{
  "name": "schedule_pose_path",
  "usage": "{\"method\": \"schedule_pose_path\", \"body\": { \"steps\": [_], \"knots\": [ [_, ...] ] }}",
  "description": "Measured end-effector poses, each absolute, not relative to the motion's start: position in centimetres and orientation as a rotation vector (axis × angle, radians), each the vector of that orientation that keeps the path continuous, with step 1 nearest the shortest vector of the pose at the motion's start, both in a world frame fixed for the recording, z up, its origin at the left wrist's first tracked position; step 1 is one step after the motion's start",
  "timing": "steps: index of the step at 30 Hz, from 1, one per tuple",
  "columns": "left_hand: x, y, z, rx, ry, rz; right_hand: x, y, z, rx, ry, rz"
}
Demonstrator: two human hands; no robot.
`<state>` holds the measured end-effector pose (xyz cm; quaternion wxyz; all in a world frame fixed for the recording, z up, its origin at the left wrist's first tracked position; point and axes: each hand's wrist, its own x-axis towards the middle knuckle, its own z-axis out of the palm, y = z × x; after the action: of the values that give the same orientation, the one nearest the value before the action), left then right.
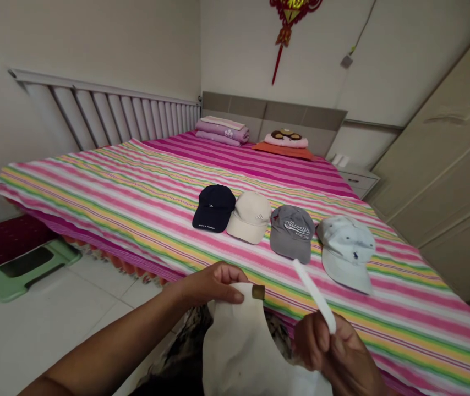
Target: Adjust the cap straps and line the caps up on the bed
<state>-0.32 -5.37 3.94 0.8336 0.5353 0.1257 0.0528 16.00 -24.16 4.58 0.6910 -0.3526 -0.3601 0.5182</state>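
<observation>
Both hands are pinching. Left hand (pixel 222 283), forearm angled inward, presses its thumb on the off-white cloth cap (pixel 239 341) beside a small rectangular brass-coloured clasp (pixel 258 292), fingers curled behind. Right hand (pixel 336 352), fingers bent, grips a narrow white fabric strap (pixel 315 297); the strap's joint with the cap is hidden.

Cap position: in front of the near edge of the bed with a multicoloured striped cover (pixel 115 187). Its curved cutout faces the bed. The strap's long axis is slanted, free end directed up toward the bed.

On the bed, left to right: navy cap (pixel 215 206), beige cap (pixel 249 214), grey cap with white lettering (pixel 288 242), pale blue cap (pixel 344 253). The bed's near edge slopes down rightward, close beyond the hands. Wide striped surface extends along the bed's left part; a narrower strip borders its near edge.
</observation>
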Motion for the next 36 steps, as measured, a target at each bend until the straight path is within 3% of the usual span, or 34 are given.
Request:
{"method": "schedule_pose_path", "body": {
  "steps": [17, 24, 36],
  "knots": [
    [2.0, -6.1, 6.5, 1.029, 0.249, 0.178, 15.3, -22.7, 6.8, -0.992, -0.572, 1.030],
    [1.7, -5.8, 6.0, 1.009, 0.211, 0.119, 14.7, -22.2, 6.8, -1.321, -0.771, 0.979],
    [1.2, -5.7, 6.4, 1.099, 0.164, 0.098, 13.8, -22.0, 8.2, -1.461, -0.901, 0.812]
  ]
}}
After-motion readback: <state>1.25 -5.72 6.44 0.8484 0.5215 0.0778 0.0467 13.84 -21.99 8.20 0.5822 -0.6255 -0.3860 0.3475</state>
